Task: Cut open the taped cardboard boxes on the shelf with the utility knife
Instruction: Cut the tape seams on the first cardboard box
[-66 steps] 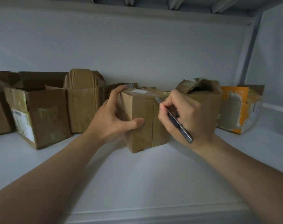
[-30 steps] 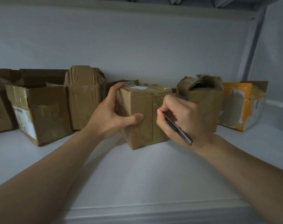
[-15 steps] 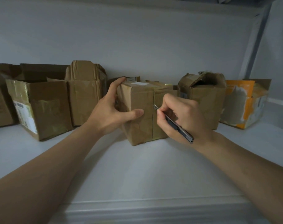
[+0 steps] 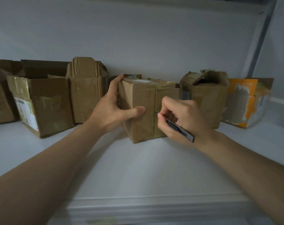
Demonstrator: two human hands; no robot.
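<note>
So here we are at the white shelf [image 4: 138,168], with our left hand [image 4: 112,109] wrapped round the left corner of the taped box [image 4: 138,98] in the middle. Its fingers hook up over the top left edge and the thumb presses flat on the near face. Our right hand [image 4: 183,116] is curled tight round the utility knife [image 4: 178,127], held like a pen. The blade tip touches the vertical tape seam [image 4: 154,98] about halfway down the near face (the handle end pokes back out over our wrist). The taped box sits on the shelf a bit nearer to us than the row around it. Off to the left there's an open box [image 4: 47,108] with a label, then a taller crumpled box [image 4: 87,95] just beside our left hand. To the right there's a torn-open box [image 4: 206,101], and farther right an orange box [image 4: 245,101] with its print ripped away.
</note>
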